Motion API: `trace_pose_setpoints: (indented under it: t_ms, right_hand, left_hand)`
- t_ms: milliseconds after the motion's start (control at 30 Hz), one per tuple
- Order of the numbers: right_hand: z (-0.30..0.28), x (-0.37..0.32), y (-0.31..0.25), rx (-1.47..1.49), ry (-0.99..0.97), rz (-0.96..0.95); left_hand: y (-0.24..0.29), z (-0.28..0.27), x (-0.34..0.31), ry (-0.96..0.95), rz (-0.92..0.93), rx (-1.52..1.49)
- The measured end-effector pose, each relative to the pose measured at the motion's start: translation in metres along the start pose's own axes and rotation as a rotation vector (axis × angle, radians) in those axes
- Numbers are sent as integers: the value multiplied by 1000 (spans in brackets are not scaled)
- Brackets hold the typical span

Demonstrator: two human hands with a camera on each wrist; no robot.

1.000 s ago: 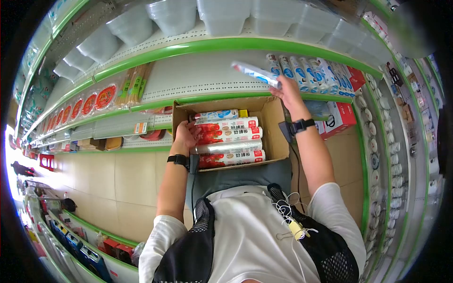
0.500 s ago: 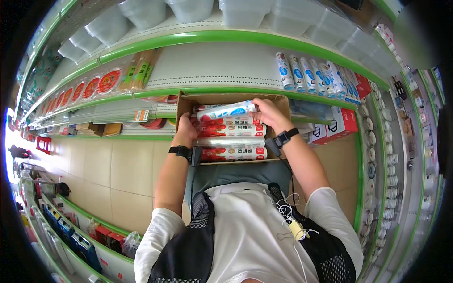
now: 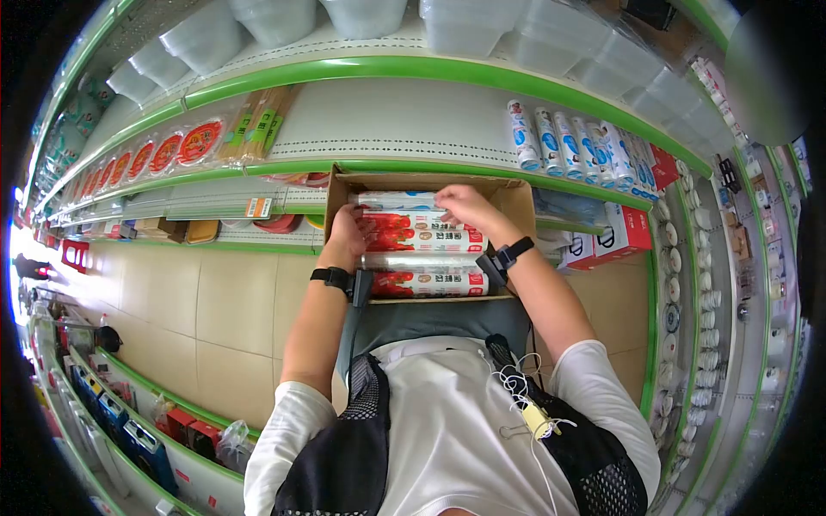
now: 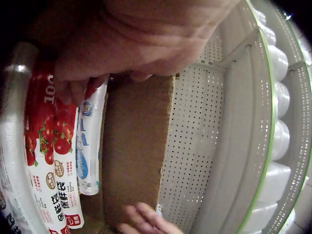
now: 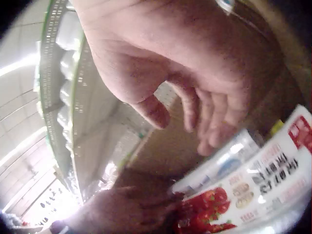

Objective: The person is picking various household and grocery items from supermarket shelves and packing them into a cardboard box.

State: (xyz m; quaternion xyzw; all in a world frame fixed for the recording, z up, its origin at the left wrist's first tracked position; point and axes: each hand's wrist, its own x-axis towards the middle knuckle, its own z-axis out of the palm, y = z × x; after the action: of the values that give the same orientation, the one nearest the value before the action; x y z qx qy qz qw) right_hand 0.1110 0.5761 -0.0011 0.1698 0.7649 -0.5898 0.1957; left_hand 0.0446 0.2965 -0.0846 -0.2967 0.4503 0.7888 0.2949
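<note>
An open cardboard box [image 3: 521,211] stands against the shelf, holding several rolls side by side. Farthest in lies a blue-and-white roll [image 3: 396,201], beside red-and-white rolls of food storage bags [image 3: 430,242] printed with tomatoes. A plain, clear-wrapped roll [image 3: 422,261] lies nearer the person. My left hand [image 3: 346,230] rests at the box's left side, fingers over the ends of the rolls. Just above the right end of the blue-and-white roll is my right hand [image 3: 471,210]. In the right wrist view its fingers [image 5: 209,141] are loosely bent and hold nothing.
More blue-and-white rolls [image 3: 564,142] stand in a row on the shelf [image 3: 370,120] behind the box. Bundles of wooden sticks [image 3: 258,125] and round red-labelled packs [image 3: 200,142] are to the left. A red-and-white carton [image 3: 624,232] stands right, plastic tubs [image 3: 469,26] above.
My right hand carried a blue-and-white roll from the shelf into the box, laid it at the far side, and let go. My left hand stayed at the box's left side.
</note>
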Motion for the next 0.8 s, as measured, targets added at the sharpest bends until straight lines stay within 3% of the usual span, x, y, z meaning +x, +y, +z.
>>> trace_pose_setpoints:
  t_ms: [33,100,167,233,267,333,500,600,633,700,733,767,800]
  right_hand:
    - [-12,-10,-13,-4,10,8]
    - [-38,-20,-41,6,-17,-486]
    - [-66,-24,-59,-284,506,-684]
    - [-96,-20,-62,-680,965,-647]
    - [-108,-19,-60,-676,975,-650]
    - [-126,-10,-48,-897,923,-183]
    - [-154,21,-15,-895,899,-144]
    - [-173,54,-2,-301,823,-286]
    - [-161,36,-15,-300,813,-284]
    - [-135,-20,-45,334,400,-373]
    - [-118,-48,-59,424,266,-405]
    - [-113,-57,-59,425,254,-396]
    - [-112,-63,-58,455,74,-400]
  left_hand:
    - [-2,3,1,-9,-10,-1]
    - [0,3,-1,-17,4,21]
    - [0,5,-8,-8,10,5]
    - [2,6,-11,0,10,13]
    - [2,6,-10,-7,16,19]
    - [1,2,-2,-25,-9,-20]
    - [3,11,-19,-26,-18,6]
    - [2,3,-12,-35,-23,-9]
    - [2,2,-10,-25,-24,-12]
    - [0,-4,-4,-48,13,6]
    - [-1,-6,4,-64,4,8]
    - [2,1,-9,-50,19,39]
    - [2,1,-6,-27,44,52]
